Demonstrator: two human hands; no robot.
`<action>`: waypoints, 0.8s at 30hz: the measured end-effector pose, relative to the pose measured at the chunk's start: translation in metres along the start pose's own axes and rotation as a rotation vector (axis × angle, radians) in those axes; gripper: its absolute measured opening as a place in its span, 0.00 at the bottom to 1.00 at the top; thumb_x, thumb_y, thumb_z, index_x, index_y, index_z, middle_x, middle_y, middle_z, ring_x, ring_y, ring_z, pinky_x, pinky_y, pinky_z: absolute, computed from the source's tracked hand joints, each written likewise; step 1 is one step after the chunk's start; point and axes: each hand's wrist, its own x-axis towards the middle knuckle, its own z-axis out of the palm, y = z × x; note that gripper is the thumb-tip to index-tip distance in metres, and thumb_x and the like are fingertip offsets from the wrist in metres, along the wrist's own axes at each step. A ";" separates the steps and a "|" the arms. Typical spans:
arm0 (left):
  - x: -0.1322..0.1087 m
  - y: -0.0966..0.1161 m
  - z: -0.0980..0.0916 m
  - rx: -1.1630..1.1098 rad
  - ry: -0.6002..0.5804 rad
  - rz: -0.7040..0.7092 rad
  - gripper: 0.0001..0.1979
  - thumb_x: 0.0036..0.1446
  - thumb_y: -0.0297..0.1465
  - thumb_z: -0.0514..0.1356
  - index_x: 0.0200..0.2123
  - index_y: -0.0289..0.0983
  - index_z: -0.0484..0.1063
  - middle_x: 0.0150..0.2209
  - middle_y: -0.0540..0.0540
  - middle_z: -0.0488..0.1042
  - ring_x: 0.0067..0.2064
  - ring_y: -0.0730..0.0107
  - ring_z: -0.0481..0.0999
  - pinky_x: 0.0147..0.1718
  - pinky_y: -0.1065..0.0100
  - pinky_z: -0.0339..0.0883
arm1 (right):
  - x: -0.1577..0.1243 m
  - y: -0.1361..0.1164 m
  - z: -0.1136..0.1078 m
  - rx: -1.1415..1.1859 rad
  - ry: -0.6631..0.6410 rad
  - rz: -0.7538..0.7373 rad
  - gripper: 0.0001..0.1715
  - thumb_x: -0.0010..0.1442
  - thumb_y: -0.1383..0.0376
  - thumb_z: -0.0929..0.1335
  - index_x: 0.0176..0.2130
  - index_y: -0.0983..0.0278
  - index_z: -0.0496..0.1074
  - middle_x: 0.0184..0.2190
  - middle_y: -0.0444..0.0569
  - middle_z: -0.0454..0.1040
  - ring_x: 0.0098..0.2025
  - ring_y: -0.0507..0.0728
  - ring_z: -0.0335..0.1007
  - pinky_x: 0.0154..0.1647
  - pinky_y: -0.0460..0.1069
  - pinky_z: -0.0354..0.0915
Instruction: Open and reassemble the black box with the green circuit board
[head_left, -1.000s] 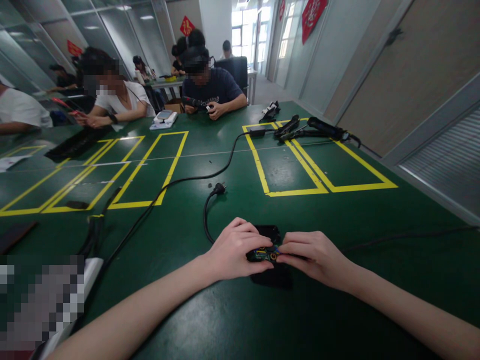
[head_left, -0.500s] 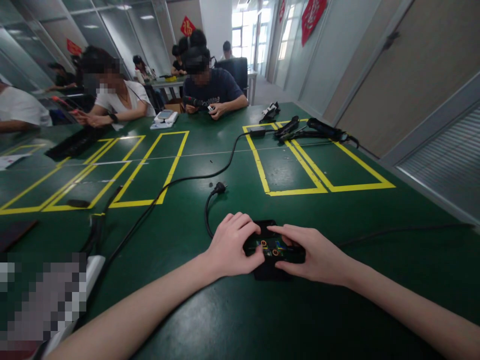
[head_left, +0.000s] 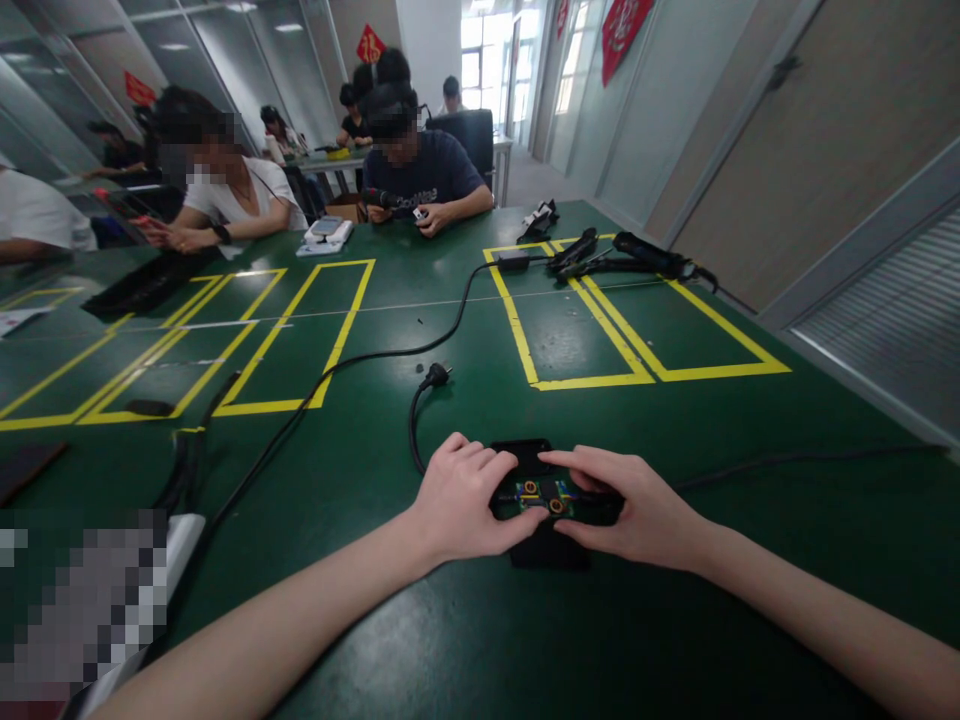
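Observation:
A small circuit board [head_left: 546,495] with copper coils and green parts sits in a black open casing [head_left: 551,550] on the green table [head_left: 480,640]. My left hand [head_left: 461,500] grips the board's left end, fingers curled over it. My right hand [head_left: 626,505] holds the right end, thumb beneath and fingers over the top. A black cable [head_left: 415,425] with a plug [head_left: 436,377] curls away from the casing on the left. A second black casing part [head_left: 525,453] lies just behind the board.
Yellow tape rectangles [head_left: 577,330] mark the table. A long black cord [head_left: 360,360] runs to an adapter [head_left: 514,262]. Black tools [head_left: 645,255] lie at the far right. A white power strip [head_left: 176,540] is at the left. Other people [head_left: 416,170] work at the far side.
A second ago both hands pinched the board closer to me; they have since moved it slightly away and turned it so its coils face up. My right fingers now reach over the top.

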 end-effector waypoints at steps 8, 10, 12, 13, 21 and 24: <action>0.001 -0.002 0.000 -0.043 -0.049 0.004 0.17 0.54 0.46 0.67 0.37 0.38 0.75 0.26 0.48 0.81 0.27 0.61 0.81 0.33 0.60 0.63 | 0.000 0.001 0.001 -0.012 0.011 -0.038 0.27 0.59 0.66 0.74 0.57 0.64 0.73 0.30 0.42 0.71 0.29 0.52 0.68 0.29 0.46 0.64; 0.002 -0.002 0.000 -0.040 -0.072 0.008 0.18 0.54 0.47 0.68 0.36 0.39 0.75 0.27 0.47 0.82 0.28 0.61 0.82 0.33 0.60 0.64 | 0.000 0.002 0.000 -0.012 0.013 -0.053 0.24 0.60 0.66 0.74 0.56 0.63 0.74 0.30 0.42 0.71 0.29 0.52 0.69 0.29 0.46 0.64; 0.002 -0.002 -0.001 -0.030 -0.100 0.018 0.19 0.53 0.49 0.68 0.35 0.39 0.75 0.27 0.47 0.82 0.28 0.61 0.82 0.34 0.60 0.64 | 0.000 0.004 0.000 -0.012 0.024 -0.070 0.21 0.62 0.66 0.73 0.54 0.63 0.76 0.30 0.43 0.71 0.29 0.52 0.69 0.29 0.45 0.64; 0.002 -0.002 -0.001 -0.026 -0.115 0.024 0.19 0.53 0.49 0.68 0.36 0.39 0.75 0.27 0.47 0.82 0.28 0.60 0.82 0.34 0.60 0.64 | -0.001 0.004 0.000 -0.011 0.028 -0.076 0.20 0.62 0.66 0.73 0.54 0.63 0.76 0.30 0.43 0.71 0.29 0.52 0.69 0.29 0.45 0.64; 0.004 -0.005 -0.003 -0.061 -0.223 0.028 0.18 0.55 0.47 0.69 0.37 0.40 0.73 0.27 0.50 0.81 0.29 0.62 0.82 0.34 0.62 0.63 | -0.001 0.004 0.000 0.025 0.002 -0.040 0.11 0.63 0.63 0.74 0.46 0.63 0.80 0.32 0.47 0.75 0.31 0.53 0.72 0.30 0.46 0.67; 0.005 -0.006 -0.005 -0.069 -0.247 0.028 0.18 0.55 0.46 0.70 0.38 0.40 0.74 0.26 0.50 0.80 0.29 0.63 0.82 0.34 0.63 0.62 | -0.001 0.006 0.001 0.040 -0.006 -0.059 0.12 0.65 0.62 0.74 0.48 0.64 0.80 0.33 0.48 0.76 0.32 0.54 0.74 0.31 0.46 0.68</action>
